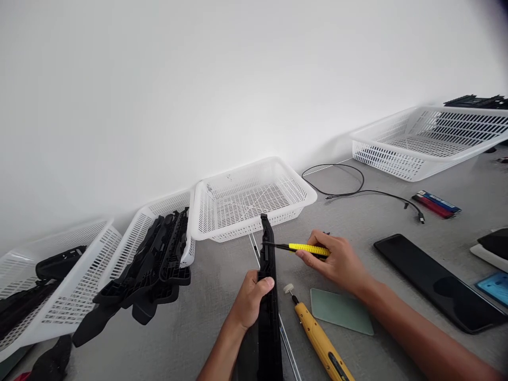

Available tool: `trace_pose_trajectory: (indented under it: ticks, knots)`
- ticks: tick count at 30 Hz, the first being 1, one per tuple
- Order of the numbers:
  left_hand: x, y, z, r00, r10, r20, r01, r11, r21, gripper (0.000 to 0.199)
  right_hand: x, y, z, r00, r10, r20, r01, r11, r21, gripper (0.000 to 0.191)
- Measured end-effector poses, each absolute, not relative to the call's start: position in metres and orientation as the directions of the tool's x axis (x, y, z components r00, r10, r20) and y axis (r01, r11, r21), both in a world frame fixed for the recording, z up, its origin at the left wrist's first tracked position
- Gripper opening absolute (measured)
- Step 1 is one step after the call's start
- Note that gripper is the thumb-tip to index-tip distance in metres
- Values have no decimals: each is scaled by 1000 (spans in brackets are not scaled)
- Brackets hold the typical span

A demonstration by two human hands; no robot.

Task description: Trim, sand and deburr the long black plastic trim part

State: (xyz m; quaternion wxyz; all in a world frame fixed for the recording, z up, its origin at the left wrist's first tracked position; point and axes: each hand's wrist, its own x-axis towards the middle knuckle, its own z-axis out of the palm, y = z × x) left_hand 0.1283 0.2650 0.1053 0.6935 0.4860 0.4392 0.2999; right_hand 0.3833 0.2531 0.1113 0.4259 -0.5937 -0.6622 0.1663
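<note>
My left hand (253, 299) is closed around a long, narrow black plastic part (269, 317), thumb on top. The part runs from the bottom edge of the view up to a curved tip near the middle basket. Between the fingers of my right hand (335, 259) is a slim utility knife (307, 248) with a ridged yellow handle and a dark front end. Its tip points left and meets the upper stretch of the black part, or lies just over it; I cannot tell which. A yellow rotary tool (323, 344) with a pale round head lies below my right hand.
A white basket (254, 233) stands ahead; baskets with black parts (159, 254) are left, and another basket (420, 159) is far right. A greenish glass plate (341, 311), a black phone (436, 280), a cable (357, 191) and red and blue packets (436, 204) lie right.
</note>
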Motion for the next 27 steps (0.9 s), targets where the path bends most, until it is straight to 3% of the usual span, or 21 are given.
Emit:
trace_pose_trajectory:
  ticks: [3,9,14,19,23,27]
  knots:
    - [128,265,105,421,851,-315,-15,354,935,50,385,252,114,127,917,377,633,217,-743,40]
    - [129,265,103,391,864,-317,12,340,940,50,379,249,120,-162,941,298,569,336,-751,38]
    - [130,266,104,414,858,-305,16,328,945,51,381,250,120,-26,948,318,599,270,-754,38]
    - [131,266,102,431,854,-292,-9,328,945,52,381,251,117,-117,949,293,596,303,-744,38]
    - [131,266,102,422,856,-300,-4,333,943,52,380,251,116,6,939,345,627,265,-732,38]
    - [130,267,101,434,854,-288,-6,323,946,53,380,249,117,-122,939,320,612,325,-721,37]
